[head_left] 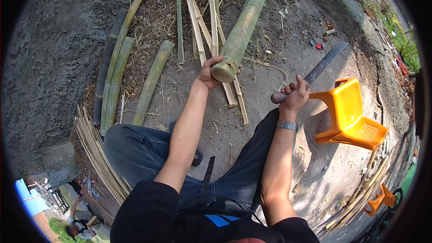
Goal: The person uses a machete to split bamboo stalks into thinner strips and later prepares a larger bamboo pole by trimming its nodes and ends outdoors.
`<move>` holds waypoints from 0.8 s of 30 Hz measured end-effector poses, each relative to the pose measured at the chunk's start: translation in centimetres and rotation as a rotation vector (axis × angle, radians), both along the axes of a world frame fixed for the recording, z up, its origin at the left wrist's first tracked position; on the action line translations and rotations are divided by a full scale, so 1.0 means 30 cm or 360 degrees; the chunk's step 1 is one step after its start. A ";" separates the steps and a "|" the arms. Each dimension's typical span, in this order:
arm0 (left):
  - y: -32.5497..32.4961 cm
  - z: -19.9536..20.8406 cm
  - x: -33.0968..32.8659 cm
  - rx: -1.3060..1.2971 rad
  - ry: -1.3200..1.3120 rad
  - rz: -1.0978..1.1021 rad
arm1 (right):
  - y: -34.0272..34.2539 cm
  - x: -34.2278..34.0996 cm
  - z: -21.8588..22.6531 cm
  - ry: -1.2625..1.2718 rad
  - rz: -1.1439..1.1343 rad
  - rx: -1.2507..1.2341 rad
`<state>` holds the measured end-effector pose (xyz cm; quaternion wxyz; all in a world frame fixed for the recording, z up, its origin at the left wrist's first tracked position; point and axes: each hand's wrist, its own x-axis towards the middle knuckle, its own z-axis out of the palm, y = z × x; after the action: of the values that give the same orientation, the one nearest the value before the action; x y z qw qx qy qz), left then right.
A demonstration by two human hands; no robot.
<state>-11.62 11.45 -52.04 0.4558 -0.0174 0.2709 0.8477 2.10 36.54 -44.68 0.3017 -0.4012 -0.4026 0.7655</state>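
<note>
My left hand is closed around the near end of a thick green bamboo pole, which slants away to the far right. The pole's near end face is pale and looks closed over. In my right hand, which wears a metal-banded watch at the wrist, is a machete. Its dark blade points up and right, and the brown handle's butt sticks out left of my fist. The blade stands apart from the bamboo. Split bamboo strips lie on the ground beneath and left of the pole.
Several bamboo poles lie at the left, with a bundle of thin strips by my left knee. An orange plastic chair stands on the right. More long strips lie lower right. Another person is at the lower left.
</note>
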 end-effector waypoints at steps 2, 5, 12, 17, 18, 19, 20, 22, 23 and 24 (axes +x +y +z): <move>0.017 0.115 0.003 -0.0028 0.0021 0.0092 | -0.010 -0.013 -0.018 -0.0046 0.0089 -0.0014; 0.073 0.248 0.009 -0.0257 0.0066 0.0025 | -0.075 -0.069 -0.057 -0.0124 0.0235 -0.0001; 0.007 0.673 0.059 -0.0791 0.0256 -0.0253 | -0.178 -0.167 -0.165 -0.0161 0.0533 -0.0042; -0.286 0.899 0.390 -0.1035 0.0580 -0.0190 | -0.305 -0.275 -0.112 0.0203 0.0965 -0.0520; -0.337 0.889 0.471 -0.0981 0.0581 -0.0159 | -0.310 -0.311 -0.099 0.0444 0.1157 -0.0725; -0.386 0.859 0.551 -0.0958 0.0686 -0.0100 | -0.318 -0.329 -0.099 0.0668 0.1349 -0.0942; -0.419 0.817 0.623 -0.1105 0.0962 -0.0078 | -0.299 -0.361 -0.123 0.0783 0.1480 -0.1031; -0.493 0.746 0.707 -0.1295 0.1228 -0.0011 | -0.288 -0.401 -0.070 0.0923 0.1602 -0.1061; -0.525 0.707 0.727 -0.1599 0.1497 -0.0008 | -0.287 -0.430 -0.030 0.1069 0.1692 -0.1055; -0.538 0.678 0.749 -0.1902 0.1750 -0.0001 | -0.286 -0.450 0.004 0.1055 0.1740 -0.1066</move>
<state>10.84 -4.69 -31.69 0.1716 0.1613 0.8630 0.4470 -11.38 27.96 -44.55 -0.1574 0.0400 -0.1766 0.9708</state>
